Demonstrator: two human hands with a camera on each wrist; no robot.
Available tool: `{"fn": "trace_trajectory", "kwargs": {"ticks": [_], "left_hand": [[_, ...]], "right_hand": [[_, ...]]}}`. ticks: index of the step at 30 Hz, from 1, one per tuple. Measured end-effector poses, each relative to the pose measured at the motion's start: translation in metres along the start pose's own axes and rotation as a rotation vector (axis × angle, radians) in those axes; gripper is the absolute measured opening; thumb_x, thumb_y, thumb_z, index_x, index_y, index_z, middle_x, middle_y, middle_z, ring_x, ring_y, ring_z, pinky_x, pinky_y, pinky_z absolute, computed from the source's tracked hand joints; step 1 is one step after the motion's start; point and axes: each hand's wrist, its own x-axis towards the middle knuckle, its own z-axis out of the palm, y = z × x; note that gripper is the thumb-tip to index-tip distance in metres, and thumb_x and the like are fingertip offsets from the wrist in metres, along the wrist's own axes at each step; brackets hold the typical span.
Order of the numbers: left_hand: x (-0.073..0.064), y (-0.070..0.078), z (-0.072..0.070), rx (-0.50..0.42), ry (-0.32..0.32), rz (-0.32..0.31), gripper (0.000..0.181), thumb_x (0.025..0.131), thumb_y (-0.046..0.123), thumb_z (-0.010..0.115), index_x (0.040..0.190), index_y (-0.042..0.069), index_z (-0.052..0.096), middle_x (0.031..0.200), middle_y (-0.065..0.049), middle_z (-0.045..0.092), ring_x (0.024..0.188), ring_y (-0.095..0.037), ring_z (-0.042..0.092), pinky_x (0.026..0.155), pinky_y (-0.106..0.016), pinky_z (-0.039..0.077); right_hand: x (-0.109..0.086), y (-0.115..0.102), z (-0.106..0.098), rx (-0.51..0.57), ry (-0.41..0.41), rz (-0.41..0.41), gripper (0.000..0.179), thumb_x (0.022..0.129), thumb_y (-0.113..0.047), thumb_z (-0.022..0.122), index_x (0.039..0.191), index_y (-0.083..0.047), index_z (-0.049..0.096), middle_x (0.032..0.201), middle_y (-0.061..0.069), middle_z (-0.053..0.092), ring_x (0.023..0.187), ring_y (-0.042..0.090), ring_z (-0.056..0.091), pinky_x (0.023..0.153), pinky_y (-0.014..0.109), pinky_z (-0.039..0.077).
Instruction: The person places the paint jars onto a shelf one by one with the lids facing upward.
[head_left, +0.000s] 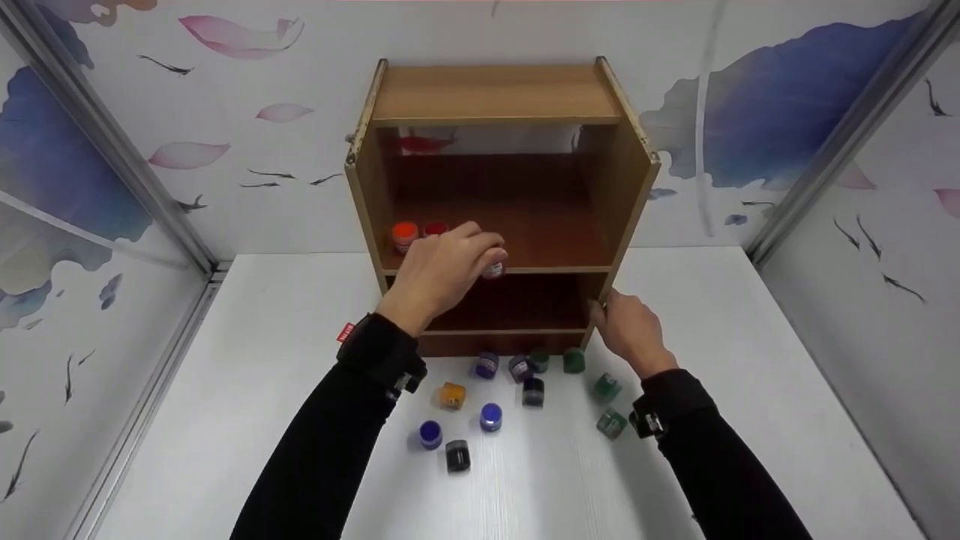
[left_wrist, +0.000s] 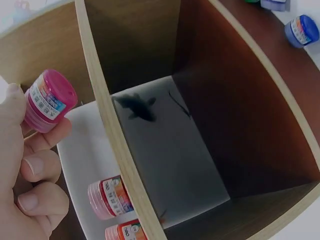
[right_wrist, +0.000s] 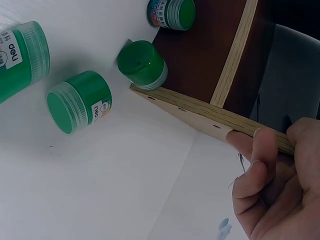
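My left hand (head_left: 442, 270) pinches a pink paint jar (left_wrist: 50, 100) between thumb and fingers, in front of the wooden shelf unit's (head_left: 495, 93) middle compartment. An orange paint jar (head_left: 405, 235) and a red paint jar (left_wrist: 111, 197) stand on that middle board, just left of the hand; in the head view the hand partly covers the red one. Lower down, my right hand (head_left: 634, 330) grips the front edge of the unit's right side panel (right_wrist: 210, 116), thumb on the inside and fingers on the outside.
Several paint jars are scattered on the white table (head_left: 292, 435) before the unit: green (head_left: 612, 424), blue (head_left: 491, 417), yellow (head_left: 452, 395) and black (head_left: 457, 455). A green jar (right_wrist: 143, 64) stands against the unit's base. Patterned walls (head_left: 285, 180) enclose the table.
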Motion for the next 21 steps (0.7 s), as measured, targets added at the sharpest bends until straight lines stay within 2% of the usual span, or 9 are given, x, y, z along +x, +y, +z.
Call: {"fn": "trace_trajectory", "kwargs": {"ticks": [7, 14, 21], "left_hand": [[0.010, -0.011, -0.010, 0.025, 0.032, -0.049, 0.040, 0.099, 0.047, 0.045, 0.126, 0.023, 0.064, 0.111, -0.001, 0.066, 0.082, -0.021, 0.062, 0.079, -0.035, 0.055], [0.021, -0.023, -0.016, 0.054, 0.027, -0.079, 0.039, 0.100, 0.045, 0.047, 0.125, 0.021, 0.065, 0.109, -0.003, 0.066, 0.082, -0.022, 0.061, 0.079, -0.037, 0.054], [0.028, -0.028, -0.013, 0.059, 0.015, -0.065, 0.037, 0.100, 0.043, 0.049, 0.122, 0.020, 0.067, 0.106, -0.003, 0.066, 0.083, -0.023, 0.062, 0.079, -0.038, 0.053]], "right_hand": [[-0.001, -0.003, 0.000, 0.004, -0.001, 0.000, 0.044, 0.102, -0.028, 0.042, 0.129, 0.004, 0.056, 0.099, 0.019, 0.072, 0.071, 0.022, 0.061, 0.058, 0.035, 0.045], [-0.003, -0.002, 0.001, -0.007, 0.043, -0.010, 0.035, 0.101, -0.027, 0.045, 0.102, 0.003, 0.063, 0.084, 0.019, 0.069, 0.066, 0.025, 0.062, 0.056, 0.039, 0.047], [-0.002, -0.002, 0.000, -0.002, 0.029, 0.015, 0.041, 0.102, -0.028, 0.044, 0.123, 0.002, 0.059, 0.096, 0.018, 0.072, 0.068, 0.022, 0.060, 0.056, 0.035, 0.044]]}}
